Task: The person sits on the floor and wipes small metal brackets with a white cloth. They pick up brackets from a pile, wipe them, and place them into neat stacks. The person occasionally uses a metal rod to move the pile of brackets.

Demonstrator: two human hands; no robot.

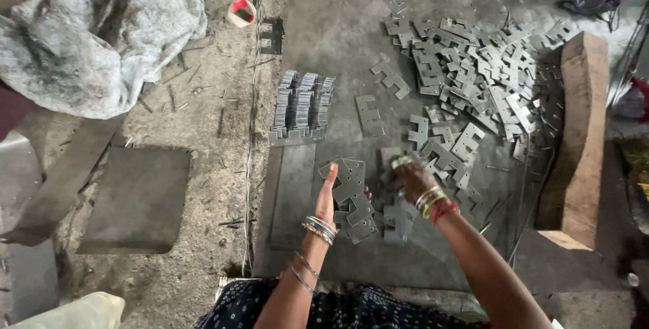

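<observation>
A: Left hand point(327, 194)?

B: Held flat and upright, fingers straight, grip open. Its palm presses against the side of a small fanned bunch of flat grey stamped metal plates with notched edges point(353, 197), on the dark grey sheet laid over the floor point(324, 25).

A: Right hand point(411, 177)?

B: Reaching down just right of that bunch, fingers curled over a second clump of the same grey plates point(397, 217). Fingertips are hidden in the metal, so I cannot tell whether the grip is closed on a plate or only resting on it. Bangles on both wrists.

A: Surroundings?

B: Neat row of plates standing on edge point(302, 106) sits beyond the left hand, near the sheet's left edge. Big loose heap of identical notched plates point(473, 72) spreads far right, with stragglers running toward the right hand. Thick wooden block point(578, 139) lies along the heap's right side. Off the sheet to the left: crumpled grey cloth sack point(101, 31), a flat square metal plate point(138, 197) on the dirt, and a small red-and-white cup point(241, 12).
</observation>
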